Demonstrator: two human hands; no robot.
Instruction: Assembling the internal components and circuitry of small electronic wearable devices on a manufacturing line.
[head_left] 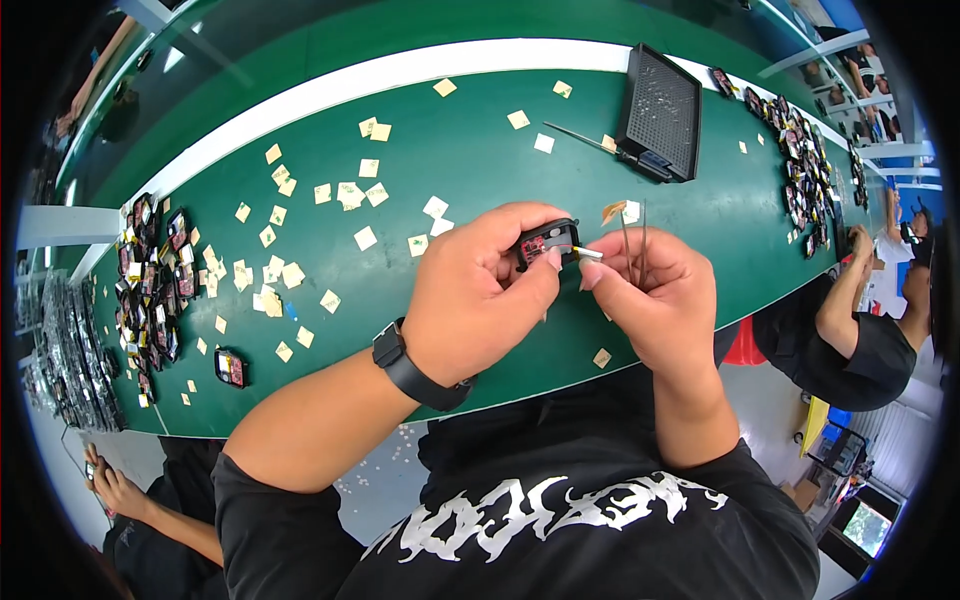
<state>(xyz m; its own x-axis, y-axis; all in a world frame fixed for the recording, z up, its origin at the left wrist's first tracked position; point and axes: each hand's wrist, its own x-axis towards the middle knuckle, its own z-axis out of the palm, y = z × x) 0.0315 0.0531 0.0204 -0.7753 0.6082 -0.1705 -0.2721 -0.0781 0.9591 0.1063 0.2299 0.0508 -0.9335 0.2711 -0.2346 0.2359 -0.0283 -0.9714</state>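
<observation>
In the head view, the small black case sits between the two hands, held up over the green desk. The left hand wraps it from the left and below, with the thumb pressed on its open face, where a red board shows. The right hand is just beside the case's right end; its thumb and fingers close on a short white piece that juts out from that end. The same hand also holds a pair of tweezers, whose two thin arms point away from the person and stand slightly apart. Near the tweezers is a brown scrap; I cannot tell whether they touch it.

A lone case lies on the desk, left of the left forearm. Farther left is a heap of similar cases, and another heap lies on the right. Small pale paper squares are scattered mostly left of the hands. Beyond the right hand, a black tray rests near the far edge, with a thin metal tool against its near left corner.
</observation>
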